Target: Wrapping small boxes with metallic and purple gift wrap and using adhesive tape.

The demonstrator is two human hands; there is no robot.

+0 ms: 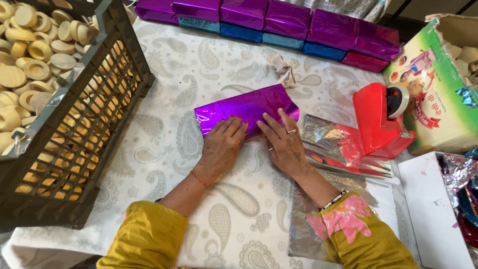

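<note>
A box wrapped in shiny purple foil (246, 107) lies on the patterned white cloth (164, 144) in the middle. My left hand (222, 142) presses flat on its near edge, fingers spread. Beside it my right hand (283, 142), with rings on two fingers, also rests flat on the near edge of the purple box. Neither hand grips anything; both push down on the foil.
A dark crate (89, 114) full of pale round pieces stands at left. Wrapped purple, blue and red boxes (279, 22) line the back. A red tape dispenser (381, 119) and silver foil sheets (333, 149) lie right, near a cardboard box (438, 89) and white box (428, 209).
</note>
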